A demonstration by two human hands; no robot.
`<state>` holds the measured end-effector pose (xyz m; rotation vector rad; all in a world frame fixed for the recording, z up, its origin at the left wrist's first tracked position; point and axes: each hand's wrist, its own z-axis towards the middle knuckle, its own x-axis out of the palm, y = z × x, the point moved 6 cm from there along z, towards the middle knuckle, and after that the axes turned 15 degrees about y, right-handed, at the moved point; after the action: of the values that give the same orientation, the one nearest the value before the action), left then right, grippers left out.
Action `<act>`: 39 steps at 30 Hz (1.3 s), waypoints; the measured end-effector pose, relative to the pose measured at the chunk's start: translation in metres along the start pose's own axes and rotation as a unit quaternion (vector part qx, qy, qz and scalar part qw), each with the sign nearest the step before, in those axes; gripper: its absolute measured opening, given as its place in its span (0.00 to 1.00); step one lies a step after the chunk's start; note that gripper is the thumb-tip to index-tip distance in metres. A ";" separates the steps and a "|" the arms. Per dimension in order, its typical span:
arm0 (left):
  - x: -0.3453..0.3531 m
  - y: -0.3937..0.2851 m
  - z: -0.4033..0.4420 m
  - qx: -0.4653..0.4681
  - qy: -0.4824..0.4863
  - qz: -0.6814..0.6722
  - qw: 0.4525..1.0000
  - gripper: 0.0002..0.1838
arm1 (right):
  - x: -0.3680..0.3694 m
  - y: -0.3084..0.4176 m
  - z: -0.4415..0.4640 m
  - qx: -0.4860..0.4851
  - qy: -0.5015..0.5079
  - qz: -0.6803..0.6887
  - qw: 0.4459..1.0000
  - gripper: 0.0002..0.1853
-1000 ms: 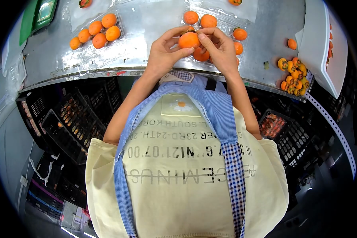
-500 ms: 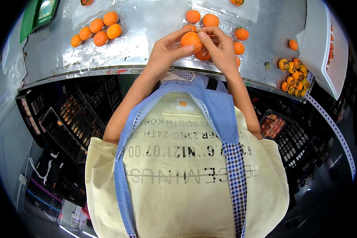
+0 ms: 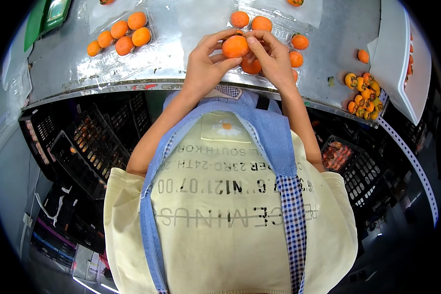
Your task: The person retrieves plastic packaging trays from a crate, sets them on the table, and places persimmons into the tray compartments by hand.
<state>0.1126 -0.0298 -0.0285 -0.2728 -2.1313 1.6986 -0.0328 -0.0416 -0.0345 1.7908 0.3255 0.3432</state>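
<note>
An orange persimmon is held between both hands above a clear plastic tray. My left hand grips its left side with thumb and fingers. On its right side, the thumb and fingertips of my right hand are closed on the same fruit. More persimmons lie in the tray around and under my hands, such as one at the upper left and one at the right. Part of the tray is hidden by my hands.
Another clear tray with several persimmons is on the metal table at left. Small persimmons are piled at the right corner, beside a white bin. Black crates stand below the table's edge. A green container is at upper left.
The held persimmon has turned slightly, and the fingers have shifted a little on it. Both hands still hold it in nearly the same place.
</note>
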 end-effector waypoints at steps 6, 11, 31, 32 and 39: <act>0.001 -0.008 0.001 -0.002 0.010 0.085 0.996 0.29 | -0.001 0.000 0.002 -0.003 0.002 -0.008 1.000 0.14; 0.000 0.013 0.002 -0.108 0.032 -0.209 0.971 0.25 | 0.001 0.005 0.000 -0.021 -0.005 -0.040 0.999 0.17; 0.008 0.016 0.001 -0.129 0.086 -0.296 0.942 0.28 | 0.010 0.027 -0.005 -0.122 0.013 -0.248 0.961 0.27; 0.008 0.014 0.001 -0.108 0.086 -0.302 0.943 0.27 | 0.010 0.029 -0.006 -0.129 0.012 -0.246 0.960 0.27; 0.006 0.008 0.001 -0.061 0.098 -0.281 0.953 0.24 | 0.010 0.032 -0.008 -0.150 0.027 -0.204 0.967 0.27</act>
<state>0.1057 -0.0268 -0.0353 0.1239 -1.9235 1.1649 -0.0259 -0.0386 -0.0006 1.3792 0.6338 0.1375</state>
